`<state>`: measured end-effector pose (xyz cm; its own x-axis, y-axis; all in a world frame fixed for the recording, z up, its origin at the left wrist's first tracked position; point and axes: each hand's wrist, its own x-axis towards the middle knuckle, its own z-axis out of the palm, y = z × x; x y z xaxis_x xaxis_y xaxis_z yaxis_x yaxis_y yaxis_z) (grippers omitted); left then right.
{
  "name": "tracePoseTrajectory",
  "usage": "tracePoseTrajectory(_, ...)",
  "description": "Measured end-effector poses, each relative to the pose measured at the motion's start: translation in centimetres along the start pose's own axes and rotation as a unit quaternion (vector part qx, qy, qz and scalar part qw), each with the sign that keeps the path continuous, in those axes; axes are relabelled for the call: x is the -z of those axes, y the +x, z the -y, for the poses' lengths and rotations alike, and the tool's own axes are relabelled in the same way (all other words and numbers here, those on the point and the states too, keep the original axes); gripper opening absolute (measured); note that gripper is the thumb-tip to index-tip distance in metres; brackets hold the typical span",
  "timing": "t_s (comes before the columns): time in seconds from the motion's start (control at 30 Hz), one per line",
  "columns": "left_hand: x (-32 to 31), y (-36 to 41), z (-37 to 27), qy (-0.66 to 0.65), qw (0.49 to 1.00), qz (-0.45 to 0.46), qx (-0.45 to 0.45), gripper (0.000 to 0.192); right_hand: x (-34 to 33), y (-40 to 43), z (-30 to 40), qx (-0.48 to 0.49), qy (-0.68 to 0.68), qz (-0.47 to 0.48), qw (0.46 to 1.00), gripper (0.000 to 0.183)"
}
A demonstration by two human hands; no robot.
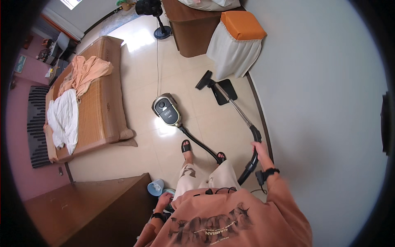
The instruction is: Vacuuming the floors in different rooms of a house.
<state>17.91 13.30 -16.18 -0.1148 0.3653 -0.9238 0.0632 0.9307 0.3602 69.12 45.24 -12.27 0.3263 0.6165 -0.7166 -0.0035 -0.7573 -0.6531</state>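
My right hand [260, 148] is closed around the black handle of a vacuum cleaner wand [240, 113], close to the grey wall. The metal tube slants up to a black floor head [204, 80], which rests on the tiles beside a flat black square, perhaps a scale [226, 92]. The canister of the vacuum cleaner [166, 109] stands on the floor ahead of my feet. Its black hose [200, 142] runs back past my sandalled foot, partly hidden by my shorts. My left hand [165, 197] hangs low beside a light blue bin [155, 187]; whether it holds anything is unclear.
A bed [101, 117] with a woven mat and crumpled covers stands left. Brown wooden furniture [123, 210] is near my left arm. Ahead are a black fan [162, 31], a brown cabinet [193, 37] and an orange-topped stool [242, 26] with a white skirt. A thin cord [158, 68] crosses the tiles.
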Motion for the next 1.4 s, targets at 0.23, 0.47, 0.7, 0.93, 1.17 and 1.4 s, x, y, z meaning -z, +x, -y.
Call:
tracePoseTrajectory(0.23, 8.3, 5.7, -9.0, -0.082, 0.997, -0.009, -0.008, 0.020, -0.5, -8.2, -0.4, -0.029, 0.019, -0.044, 0.998, 0.017)
tracePoseTrajectory(0.47, 11.2, 7.5, -16.1, -0.088, 0.996, -0.011, -0.012, 0.019, -7.0, -11.2, 4.2, -0.067, -0.014, -0.068, 0.995, 0.014)
tracePoseTrajectory(0.7, 11.5, 9.1, -15.7, -0.047, 0.998, 0.041, 0.018, 0.019, -10.3, -7.3, 9.5, 0.043, -0.106, -0.007, 0.993, 0.009)
tracePoseTrajectory(0.93, 13.2, 8.4, -15.9, -0.037, 0.999, 0.016, -0.001, 0.019, -19.0, 0.1, 11.3, 0.004, 0.107, 0.015, 0.994, 0.012)
tracePoseTrajectory(1.17, 14.0, 7.7, -13.9, -0.019, 1.000, 0.009, 0.014, 0.021, -20.0, -0.2, 7.9, -0.020, 0.136, -0.014, 0.990, 0.009)
tracePoseTrajectory(1.4, 13.6, 10.5, -13.5, 0.077, 0.994, 0.068, 0.042, 0.021, -16.2, -7.2, 4.0, -0.030, -0.013, -0.002, 0.999, 0.007)
